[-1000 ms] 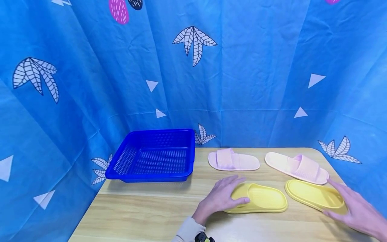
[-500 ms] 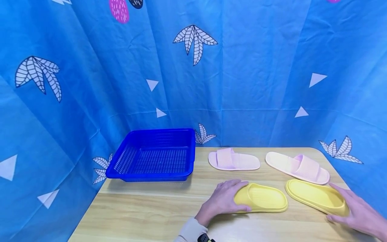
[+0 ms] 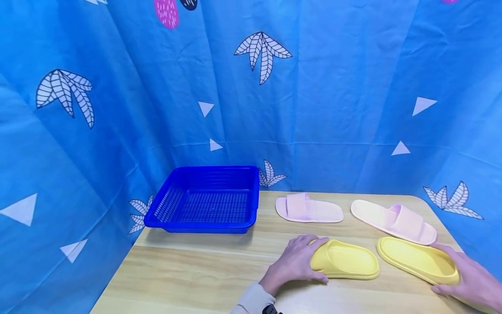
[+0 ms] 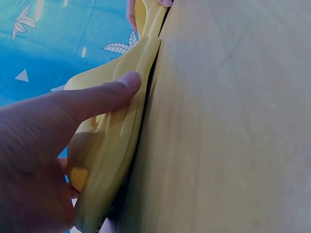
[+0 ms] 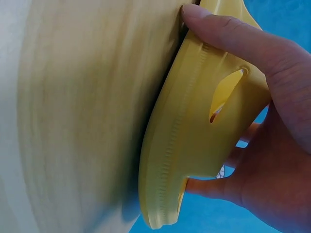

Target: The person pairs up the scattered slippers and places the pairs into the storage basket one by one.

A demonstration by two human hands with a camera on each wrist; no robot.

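In the head view, a yellow slipper (image 3: 354, 260) lies on the table with its covered toe end in my left hand (image 3: 292, 261). The left wrist view shows my thumb (image 4: 109, 97) along the near side of that slipper, the other fingers mostly hidden behind it. My right hand (image 3: 470, 279) grips the covered end of the second yellow slipper (image 3: 412, 257), farther right. Its thumb (image 5: 218, 31) presses one side in the right wrist view, and fingers curl round the far side. Both slippers rest on or very near the wood.
Two pale pink slippers, a left one (image 3: 323, 210) and a right one (image 3: 408, 222), lie behind the yellow pair. A blue mesh basket (image 3: 204, 229) stands at the back left of the wooden table (image 3: 188, 274). Blue patterned cloth (image 3: 333, 109) hangs behind.
Both hands have closed in round the toe ends of the yellow slippers. The head view has shifted slightly, so everything appears a little farther right. Pink slippers and basket stay put.
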